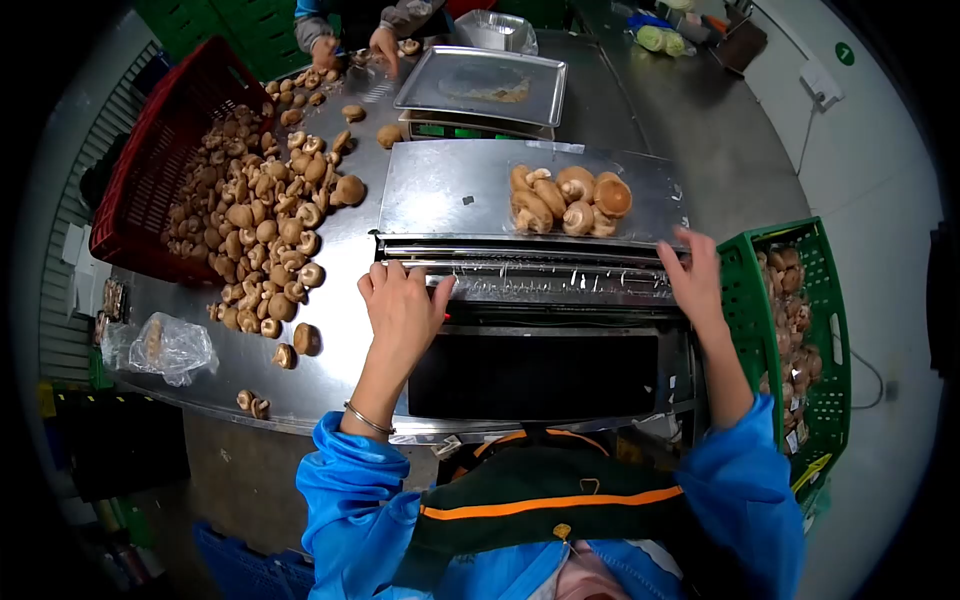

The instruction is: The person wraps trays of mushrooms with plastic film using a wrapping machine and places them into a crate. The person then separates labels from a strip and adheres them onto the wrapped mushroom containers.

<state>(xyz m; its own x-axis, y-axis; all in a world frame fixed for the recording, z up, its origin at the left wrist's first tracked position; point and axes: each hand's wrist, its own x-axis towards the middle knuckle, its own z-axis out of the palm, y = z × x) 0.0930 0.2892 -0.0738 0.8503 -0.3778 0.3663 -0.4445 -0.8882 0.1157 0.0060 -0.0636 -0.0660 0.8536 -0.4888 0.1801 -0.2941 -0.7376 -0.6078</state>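
Blue sleeves fill the bottom of the frame. Just above them the left hand (402,305) lies flat, fingers spread, on the film roller bar (530,272) at centre, holding nothing; the right hand (692,275) rests at the bar's right end with fingers loosely open, also holding nothing. Just beyond, the tray of mushrooms (568,200) sits on the steel wrapping plate (440,190), seemingly under film, so this pack looks close to done. A green crate (745,270) at right holds packed ones. The loose mushroom pile (255,220) at left remains large. Far off, at upper left, another person's hands (352,45) sort mushrooms.
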